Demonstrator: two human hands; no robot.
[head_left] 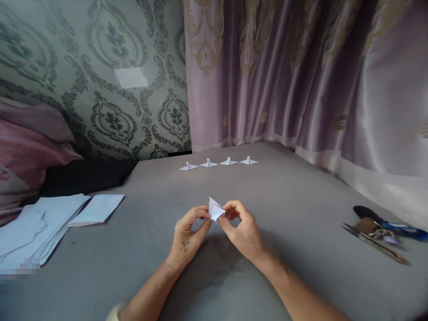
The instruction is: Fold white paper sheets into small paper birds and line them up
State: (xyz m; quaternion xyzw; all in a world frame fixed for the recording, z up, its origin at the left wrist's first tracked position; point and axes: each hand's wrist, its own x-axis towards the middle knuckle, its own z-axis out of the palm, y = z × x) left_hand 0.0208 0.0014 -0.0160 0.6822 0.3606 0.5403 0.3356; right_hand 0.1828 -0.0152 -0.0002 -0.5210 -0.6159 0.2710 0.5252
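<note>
A small folded white paper piece (216,209) is pinched between both my hands above the grey surface (287,191). My left hand (189,236) grips its left side with thumb and fingertips. From the other side, my right hand (242,229) holds its right edge. Farther away, several finished folded paper figures (219,163) stand in a row on the grey surface.
A stack of white paper sheets (43,223) lies at the left. Scissors and a few tools (381,232) lie at the right edge. Pink pillows (30,142) are at far left. A curtain (301,76) and patterned wall close the back.
</note>
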